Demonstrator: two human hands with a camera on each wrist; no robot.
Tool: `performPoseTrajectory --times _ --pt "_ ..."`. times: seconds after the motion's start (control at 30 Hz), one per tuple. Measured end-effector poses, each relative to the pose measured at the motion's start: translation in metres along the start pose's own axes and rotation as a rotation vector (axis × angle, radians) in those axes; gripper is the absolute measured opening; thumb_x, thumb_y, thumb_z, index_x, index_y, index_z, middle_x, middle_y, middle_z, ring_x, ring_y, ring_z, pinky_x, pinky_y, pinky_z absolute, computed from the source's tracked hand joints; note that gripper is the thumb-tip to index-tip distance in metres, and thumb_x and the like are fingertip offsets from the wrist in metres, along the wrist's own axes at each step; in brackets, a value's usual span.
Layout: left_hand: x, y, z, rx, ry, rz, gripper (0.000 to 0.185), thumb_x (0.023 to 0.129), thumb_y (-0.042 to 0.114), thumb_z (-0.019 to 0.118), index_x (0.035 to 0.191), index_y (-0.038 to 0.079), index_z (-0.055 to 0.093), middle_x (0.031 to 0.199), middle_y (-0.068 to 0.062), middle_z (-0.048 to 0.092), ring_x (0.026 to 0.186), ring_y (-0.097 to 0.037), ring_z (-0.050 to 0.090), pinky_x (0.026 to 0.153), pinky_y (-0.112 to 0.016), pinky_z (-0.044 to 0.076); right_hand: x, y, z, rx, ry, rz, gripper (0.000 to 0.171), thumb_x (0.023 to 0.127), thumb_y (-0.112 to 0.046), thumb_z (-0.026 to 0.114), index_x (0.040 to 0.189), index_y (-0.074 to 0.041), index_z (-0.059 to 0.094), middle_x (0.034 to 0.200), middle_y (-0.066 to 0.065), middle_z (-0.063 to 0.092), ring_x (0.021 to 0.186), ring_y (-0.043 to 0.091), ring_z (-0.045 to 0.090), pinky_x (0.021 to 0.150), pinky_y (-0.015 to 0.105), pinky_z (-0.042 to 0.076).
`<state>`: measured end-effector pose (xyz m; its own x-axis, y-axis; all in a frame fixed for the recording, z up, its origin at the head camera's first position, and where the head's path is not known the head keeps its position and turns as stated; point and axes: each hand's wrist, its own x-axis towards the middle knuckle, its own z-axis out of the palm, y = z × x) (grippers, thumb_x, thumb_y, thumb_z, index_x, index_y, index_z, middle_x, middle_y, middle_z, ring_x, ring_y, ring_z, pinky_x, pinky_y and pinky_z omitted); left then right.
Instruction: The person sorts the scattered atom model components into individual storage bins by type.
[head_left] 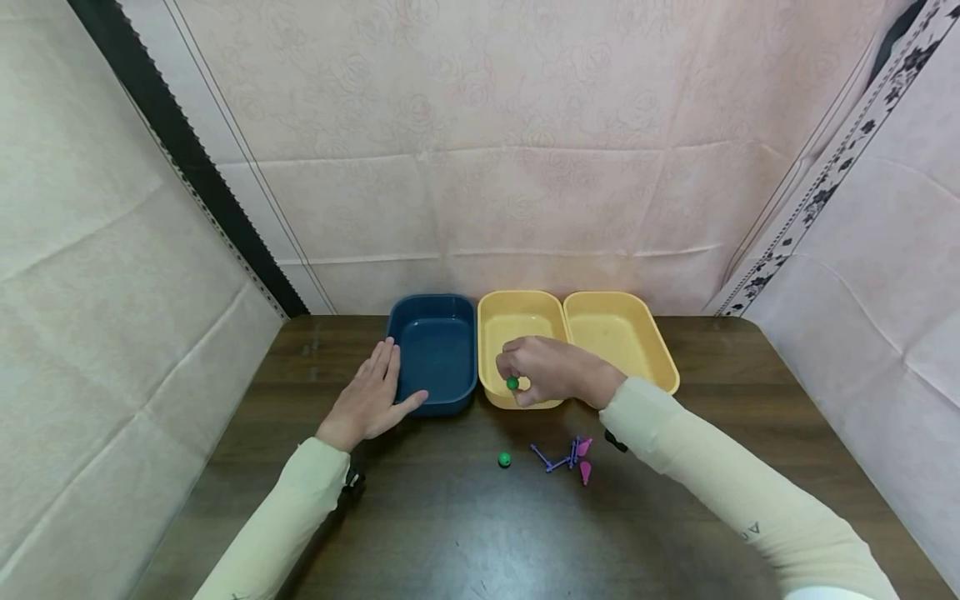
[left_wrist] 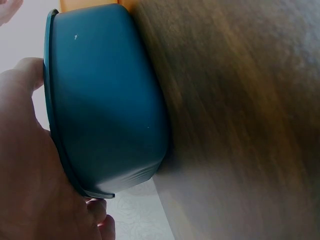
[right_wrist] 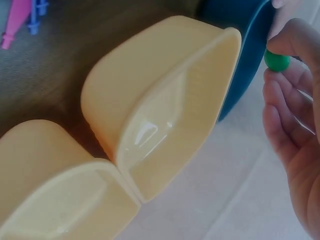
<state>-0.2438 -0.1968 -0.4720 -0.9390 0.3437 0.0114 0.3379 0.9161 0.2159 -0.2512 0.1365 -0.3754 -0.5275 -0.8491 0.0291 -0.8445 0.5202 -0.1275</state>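
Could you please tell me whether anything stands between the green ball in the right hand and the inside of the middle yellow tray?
Nothing visible does. The right hand pinches the green ball, which the head view shows against the middle yellow tray; the tray's top is open, with no lid.

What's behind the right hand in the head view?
The middle bin, far part showing, and the right bin, mostly visible. The right hand, pinching a green ball, covers part of the middle bin's floor and of its right side; those parts are hidden there.
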Motion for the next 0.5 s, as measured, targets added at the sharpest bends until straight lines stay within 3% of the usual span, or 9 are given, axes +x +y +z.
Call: performPoseTrajectory --times 0.5 --pt "-0.001 0.001 -0.001 -0.011 -0.003 -0.003 0.108 0.101 0.073 0.046 0.167 -0.005 0.010 0.178 -0.023 0.004 0.166 -0.042 0.006 0.133 -0.059 0.018 0.035 0.004 -0.002 0.031 -0.015 0.059 0.011 0.090 -0.015 0.077 0.097 -0.010 0.071 0.094 0.004 0.069 0.084 0.014 0.058 0.077 0.025 0.056"
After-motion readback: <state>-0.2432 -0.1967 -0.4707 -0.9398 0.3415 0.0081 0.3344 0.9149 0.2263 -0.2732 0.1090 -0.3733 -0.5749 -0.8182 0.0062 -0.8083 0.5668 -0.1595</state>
